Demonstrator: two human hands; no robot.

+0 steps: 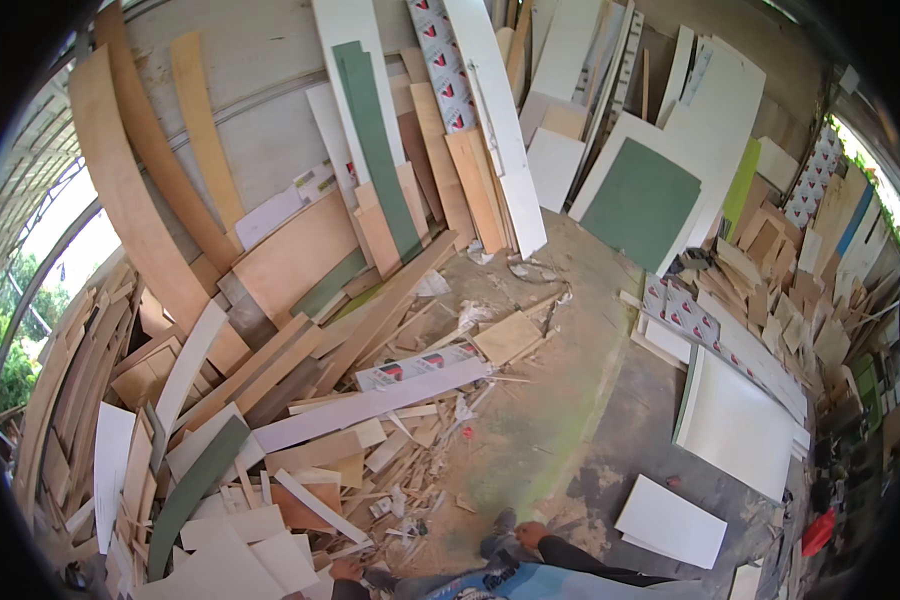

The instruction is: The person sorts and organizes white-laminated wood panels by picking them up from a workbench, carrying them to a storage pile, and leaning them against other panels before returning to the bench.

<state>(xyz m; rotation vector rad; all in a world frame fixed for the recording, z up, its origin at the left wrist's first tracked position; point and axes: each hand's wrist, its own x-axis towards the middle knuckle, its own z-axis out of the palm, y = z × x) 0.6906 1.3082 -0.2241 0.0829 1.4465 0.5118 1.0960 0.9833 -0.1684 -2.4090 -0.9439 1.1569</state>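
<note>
My left hand [346, 569] is low at the picture's bottom edge, beside the pile of wood offcuts. Its fingers are too small to make out, and I see nothing clearly held in it. My right hand [532, 536], at the end of a dark sleeve, hangs to the right of it, close to my grey shoe [500, 533]. Whether its fingers are curled around anything cannot be told. Nearest my left hand are a narrow white strip [320, 507] and several pale board pieces [285, 562]. A blue patterned shirt [530, 582] shows between my arms.
Long planks [120, 180] and a green strip [375, 150] lean on the far wall. A green panel [642, 205] leans back right. White panels [740, 420] lie stacked on the right, with a loose white board [672, 522] nearer. Offcuts [400, 440] litter the floor at left.
</note>
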